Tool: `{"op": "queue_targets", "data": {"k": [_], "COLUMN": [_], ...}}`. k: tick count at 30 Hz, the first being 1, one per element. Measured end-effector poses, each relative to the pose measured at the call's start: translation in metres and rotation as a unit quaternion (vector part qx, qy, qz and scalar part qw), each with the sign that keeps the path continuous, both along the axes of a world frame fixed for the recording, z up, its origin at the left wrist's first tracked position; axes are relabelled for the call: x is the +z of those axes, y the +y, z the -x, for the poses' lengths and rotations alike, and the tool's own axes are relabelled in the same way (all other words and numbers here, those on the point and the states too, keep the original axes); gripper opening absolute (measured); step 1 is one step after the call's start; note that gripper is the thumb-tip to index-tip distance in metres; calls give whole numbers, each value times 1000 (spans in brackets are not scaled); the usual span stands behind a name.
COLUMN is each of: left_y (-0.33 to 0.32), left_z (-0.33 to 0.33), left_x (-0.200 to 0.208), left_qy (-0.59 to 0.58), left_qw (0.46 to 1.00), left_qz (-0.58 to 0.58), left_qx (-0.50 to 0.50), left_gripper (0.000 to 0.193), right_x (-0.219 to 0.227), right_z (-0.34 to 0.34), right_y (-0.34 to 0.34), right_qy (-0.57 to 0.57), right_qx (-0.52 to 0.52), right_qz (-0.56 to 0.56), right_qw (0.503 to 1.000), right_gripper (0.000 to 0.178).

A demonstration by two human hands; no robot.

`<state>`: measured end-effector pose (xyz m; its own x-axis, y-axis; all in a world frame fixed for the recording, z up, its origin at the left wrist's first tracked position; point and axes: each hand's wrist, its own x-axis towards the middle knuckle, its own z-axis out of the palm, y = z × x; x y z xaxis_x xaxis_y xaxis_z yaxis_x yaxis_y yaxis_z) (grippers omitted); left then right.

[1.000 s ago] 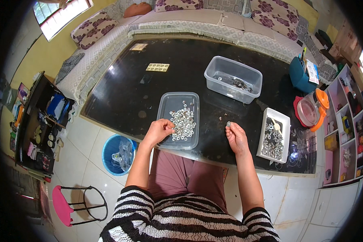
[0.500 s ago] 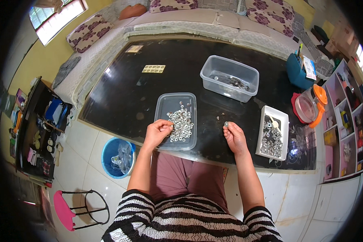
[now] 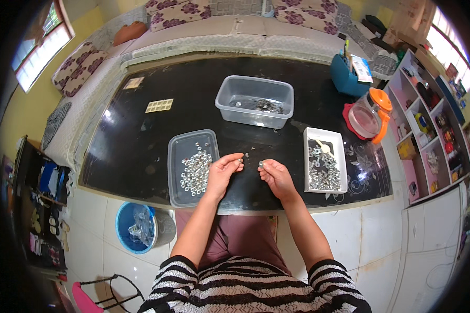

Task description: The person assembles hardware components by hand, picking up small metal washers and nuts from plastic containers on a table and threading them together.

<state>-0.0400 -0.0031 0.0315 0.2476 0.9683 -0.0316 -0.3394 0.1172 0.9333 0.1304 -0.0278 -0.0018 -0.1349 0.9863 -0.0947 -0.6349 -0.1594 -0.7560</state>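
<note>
Above the near part of the black table, my two hands face each other a short way apart. My left hand [image 3: 224, 173] pinches a small metal nut [image 3: 241, 160] between thumb and fingertips. In the fingers of my right hand [image 3: 278, 179] is a small round metal piece [image 3: 261, 164]; its far side is hidden, so its exact kind is unclear. Beside my left wrist lies a shallow clear plastic lid [image 3: 175, 156] with a heap of shiny nuts [image 3: 195, 172]. To the right of my right hand, a white box [image 3: 306, 159] holds many small metal parts [image 3: 324, 171] and a pale spoon [image 3: 326, 148].
A clear plastic tub [image 3: 230, 116] with dark small parts stands farther back on the table [image 3: 188, 104]. At right are an orange-lidded jug [image 3: 365, 117] and a teal holder [image 3: 344, 78]. A blue bucket [image 3: 121, 229] stands on the floor at left.
My left hand has moved right, away from the heap of nuts, and now holds a nut close to my right hand. The whole view has shifted, with the table things appearing farther left.
</note>
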Motion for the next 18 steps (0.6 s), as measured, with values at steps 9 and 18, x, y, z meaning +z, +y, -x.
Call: {"op": "queue_targets", "data": {"k": [9, 18], "left_y": [-3, -6], "left_z": [-43, -43], "left_x": [-27, -40], "left_qy": [-140, -112], "left_qw": [988, 992], "left_qz": [63, 49], "left_qx": [-21, -25], "left_gripper": [20, 21], "right_x": [4, 3], "right_z": [-1, 6], "right_y": [1, -1], "right_qy": [-8, -106], "right_qx": [-54, -73], "right_qz": [-5, 13], "right_qw": [998, 992], "right_gripper": [9, 12]}}
